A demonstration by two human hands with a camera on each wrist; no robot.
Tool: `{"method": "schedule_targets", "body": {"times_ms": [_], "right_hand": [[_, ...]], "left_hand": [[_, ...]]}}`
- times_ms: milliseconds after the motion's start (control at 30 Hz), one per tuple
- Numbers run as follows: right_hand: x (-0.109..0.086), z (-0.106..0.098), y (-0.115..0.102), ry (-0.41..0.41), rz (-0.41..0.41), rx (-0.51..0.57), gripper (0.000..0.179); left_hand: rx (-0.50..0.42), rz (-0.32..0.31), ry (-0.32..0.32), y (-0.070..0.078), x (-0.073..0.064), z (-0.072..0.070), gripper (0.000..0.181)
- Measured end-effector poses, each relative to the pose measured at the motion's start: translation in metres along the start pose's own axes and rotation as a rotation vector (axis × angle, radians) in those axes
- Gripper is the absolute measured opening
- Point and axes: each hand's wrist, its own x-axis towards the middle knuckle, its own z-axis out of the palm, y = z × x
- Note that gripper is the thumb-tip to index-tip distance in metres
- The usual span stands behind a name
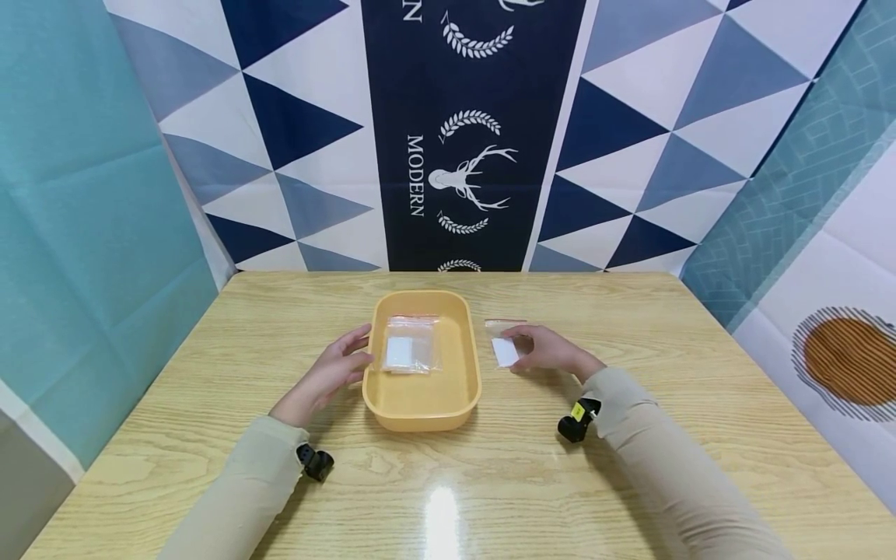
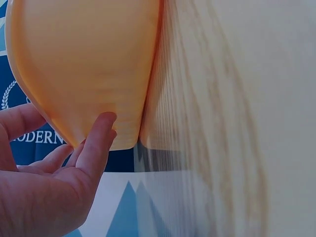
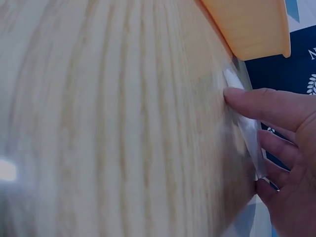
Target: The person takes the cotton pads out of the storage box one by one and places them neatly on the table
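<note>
one clear-and-white bag [image 1: 504,352], on the tabletop [image 1: 280,311] just right of one orange tray [image 1: 423,400]; pinched by your right hand [image 1: 549,350], which hides its right side. inside the tray: at least one more bag [image 1: 402,351], layers overlapping, exact count hard to make out. your left hand [image 1: 334,364]: fingers spread, touching the tray's left side.

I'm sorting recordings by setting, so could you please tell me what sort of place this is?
Probably an indoor tabletop filming booth: a flat, pale wood-grain table, a navy-and-white triangle-patterned fabric-like backdrop behind it, and a plain teal sheet at left.
</note>
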Motion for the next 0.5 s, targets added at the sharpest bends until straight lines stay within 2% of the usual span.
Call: {"method": "schedule_targets", "body": {"times_ms": [200,500], "right_hand": [[0.0006,0.0032,0.0034,-0.006,0.02,0.01,0.068],[-0.0004,-0.0001,0.0018,0.065,0.008,0.049,0.068]], "left_hand": [[0.002,-0.003,0.001,-0.0002,-0.0009,-0.0003,0.062],[0.005,0.004,-0.002,-0.0003,-0.0019,-0.0006,0.062]]}}
